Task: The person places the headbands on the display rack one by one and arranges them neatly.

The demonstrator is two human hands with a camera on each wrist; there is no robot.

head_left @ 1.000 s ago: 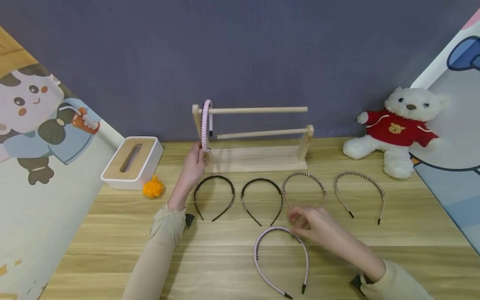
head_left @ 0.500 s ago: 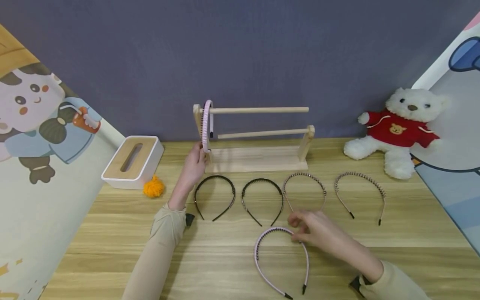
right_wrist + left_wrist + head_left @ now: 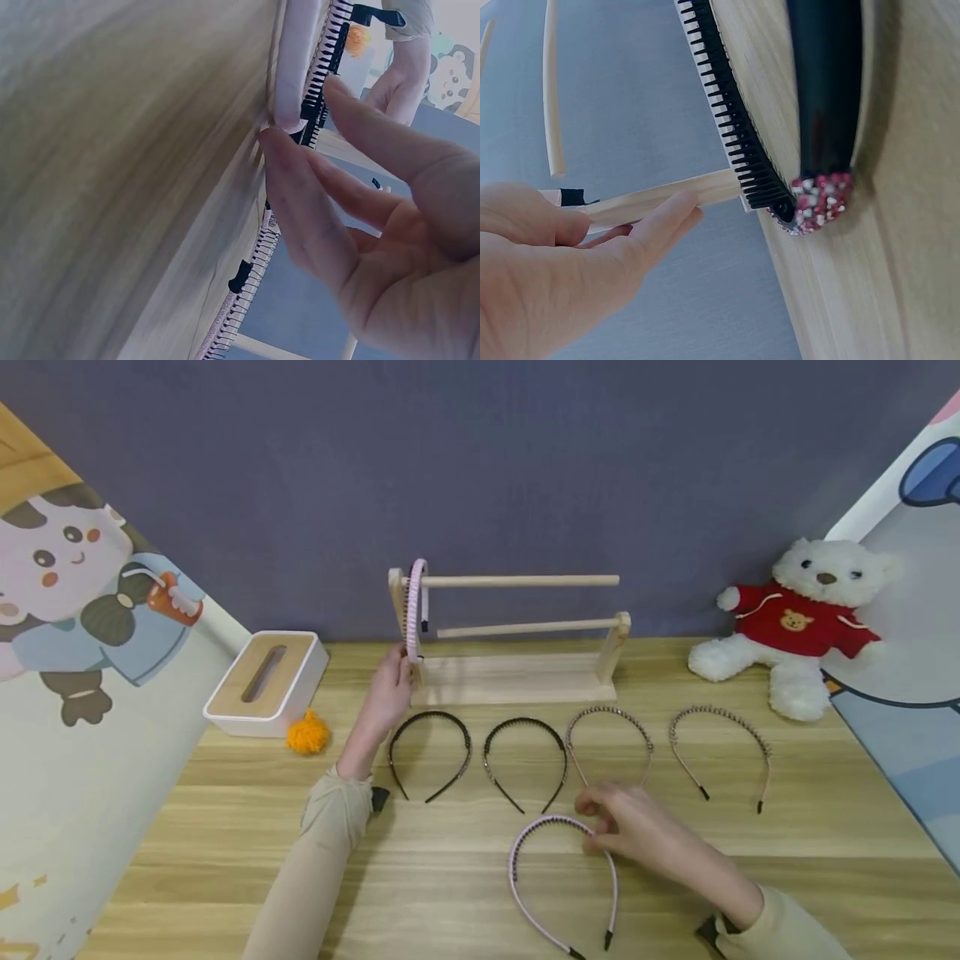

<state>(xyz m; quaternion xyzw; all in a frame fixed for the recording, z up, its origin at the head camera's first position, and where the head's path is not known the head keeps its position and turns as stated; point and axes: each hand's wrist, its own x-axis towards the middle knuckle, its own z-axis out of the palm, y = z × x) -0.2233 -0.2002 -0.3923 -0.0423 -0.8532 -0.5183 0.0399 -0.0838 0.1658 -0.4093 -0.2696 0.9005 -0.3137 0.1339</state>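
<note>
My left hand (image 3: pixel 388 689) grips the left upright post of a wooden rack (image 3: pixel 517 678); the left wrist view shows thumb and fingers around that post (image 3: pixel 667 196). Beside the hand, a pink headband (image 3: pixel 412 618) hangs over the upper rod at its left end. My right hand (image 3: pixel 645 828) hovers low over another pink headband (image 3: pixel 513 864) on the table. In the right wrist view, the index fingertip is at that headband's band (image 3: pixel 294 67), with the thumb spread apart from it. Whether the fingertip touches the band is unclear.
Two black headbands (image 3: pixel 429 714) and two spiky pinkish ones (image 3: pixel 716 709) lie in a row before the rack. A tissue box (image 3: pixel 300 693) and an orange pompom (image 3: pixel 307 734) are at left. A white teddy bear (image 3: pixel 791 618) sits at right, against the wall.
My right hand has shifted slightly down, its thumb and fingers spreading a little around the top of the pink headband. The left hand has stayed on the post.
</note>
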